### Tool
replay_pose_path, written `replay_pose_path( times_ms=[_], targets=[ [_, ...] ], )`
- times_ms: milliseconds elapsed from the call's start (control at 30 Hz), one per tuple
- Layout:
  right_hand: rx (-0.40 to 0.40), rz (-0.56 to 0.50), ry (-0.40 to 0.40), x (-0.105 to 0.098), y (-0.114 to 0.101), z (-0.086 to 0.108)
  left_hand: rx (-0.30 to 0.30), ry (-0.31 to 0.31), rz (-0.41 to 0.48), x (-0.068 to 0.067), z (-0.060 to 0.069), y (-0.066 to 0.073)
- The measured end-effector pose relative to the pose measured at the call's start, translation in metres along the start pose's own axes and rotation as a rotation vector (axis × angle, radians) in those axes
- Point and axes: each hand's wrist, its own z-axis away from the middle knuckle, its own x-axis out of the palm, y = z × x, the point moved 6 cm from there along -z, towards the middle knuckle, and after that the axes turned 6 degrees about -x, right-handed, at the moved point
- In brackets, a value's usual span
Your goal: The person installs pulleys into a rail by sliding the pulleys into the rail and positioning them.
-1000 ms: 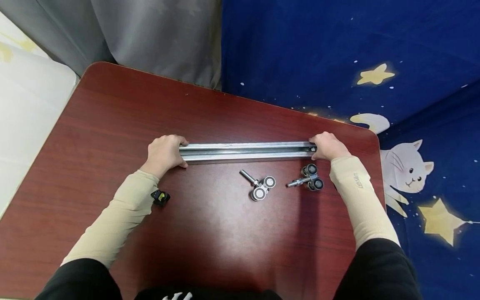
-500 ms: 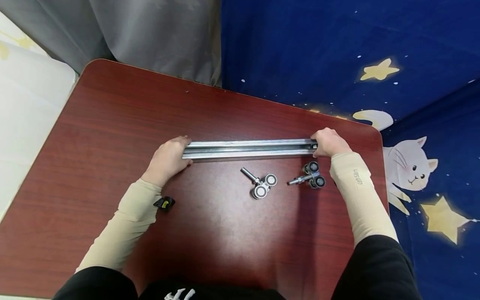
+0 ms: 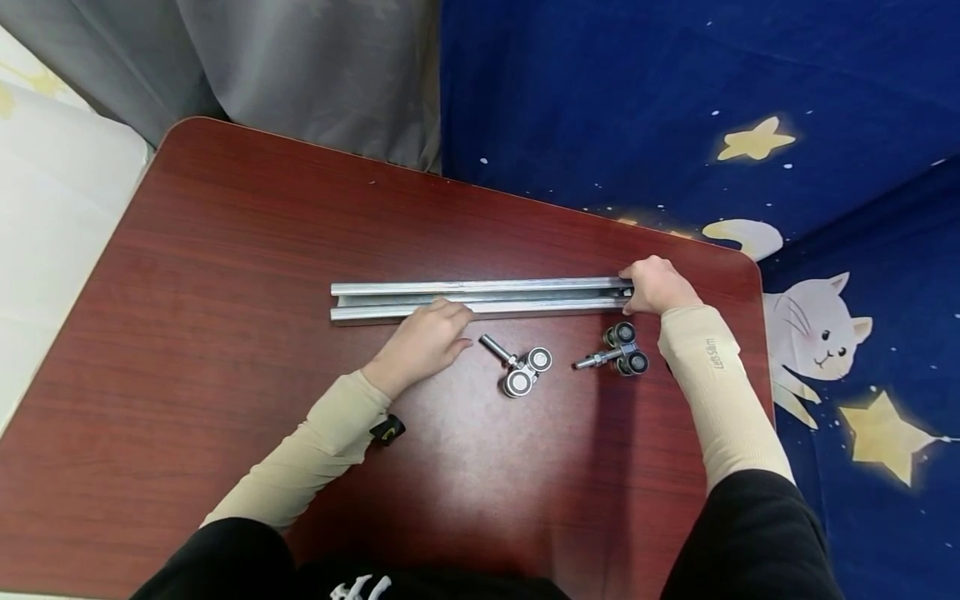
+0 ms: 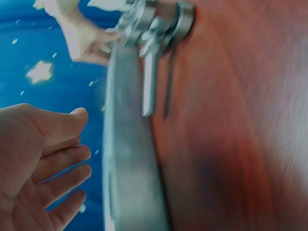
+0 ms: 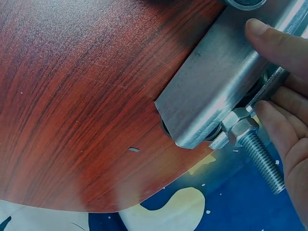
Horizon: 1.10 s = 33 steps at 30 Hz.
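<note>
A metal U-channel rail (image 3: 525, 285) lies across the table with its slot facing up. At its right end my right hand (image 3: 656, 285) grips the walls, thumb on the near one. In the right wrist view a threaded bolt (image 5: 262, 161) with hex nuts (image 5: 240, 127) sticks out of the slot beside those fingers, with wheel edges showing inside the rail. My left hand (image 3: 422, 346) hovers by the near edge around the rail's middle, fingers loosely bent and holding nothing; the left wrist view shows it apart from the rail. Two trolley rollers with bolts, one silver-wheeled (image 3: 517, 383), one dark-wheeled (image 3: 628, 354), lie nearer me.
The reddish-brown table (image 3: 225, 250) has a rounded far-right corner close to my right hand. Behind it hang a grey curtain (image 3: 322, 75) and a blue cloth (image 3: 570, 92) with stars and a cat. A white surface (image 3: 52, 233) adjoins the left side.
My left hand has let go of the rail's left end and moved right, toward its middle. My right hand keeps its grip at the right end, and the rail stays nearly in place.
</note>
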Motion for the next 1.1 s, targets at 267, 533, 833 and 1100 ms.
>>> replay_pose_path(
  times_ms=[267,533,833,1100],
  targets=[
    [0.009,-0.014,-0.002,0.003,0.001,-0.003,0.036,-0.085,0.038,0.032,-0.011,0.01],
    [0.021,-0.024,-0.003,0.001,0.0,-0.001,0.015,-0.127,0.054,0.047,-0.014,0.009],
    [0.028,-0.024,0.015,0.002,0.002,-0.001,-0.07,-0.097,0.057,0.058,-0.01,0.001],
    [0.038,-0.038,0.018,0.0,0.002,0.0,-0.059,-0.081,0.05,0.061,-0.011,0.0]
  ],
)
